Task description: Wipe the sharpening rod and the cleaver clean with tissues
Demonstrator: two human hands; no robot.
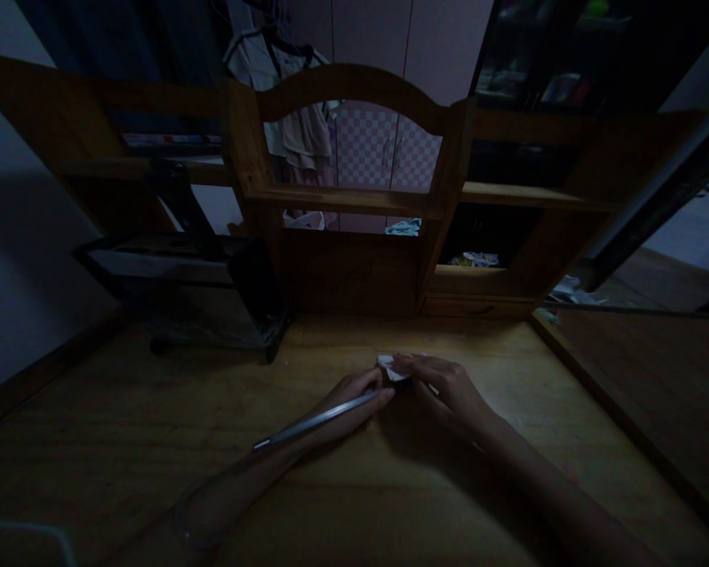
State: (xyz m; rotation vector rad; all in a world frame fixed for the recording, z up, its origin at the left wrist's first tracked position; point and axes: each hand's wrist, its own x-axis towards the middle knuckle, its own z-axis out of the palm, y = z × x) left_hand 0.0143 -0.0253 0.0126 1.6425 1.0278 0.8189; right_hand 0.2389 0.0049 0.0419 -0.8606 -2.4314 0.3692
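Over the wooden desk, my left hand (363, 394) is closed around a slim silver pen (319, 420). Its dark-tipped end points back along my left forearm, while the other end is hidden by my fingers. My right hand (446, 386) pinches a crumpled white tissue (388, 365) just in front of the left fingertips. The fingers of both hands are close together, and the picture is too dark to tell whether the tissue touches the pen.
The wooden desk (307, 504) has a shelf unit (343, 203) along its back. A black-framed rack (189, 272) with clear sides stands at the back left. A raised wooden edge (603, 409) runs along the right. At lower left lies a pale cable (29, 526).
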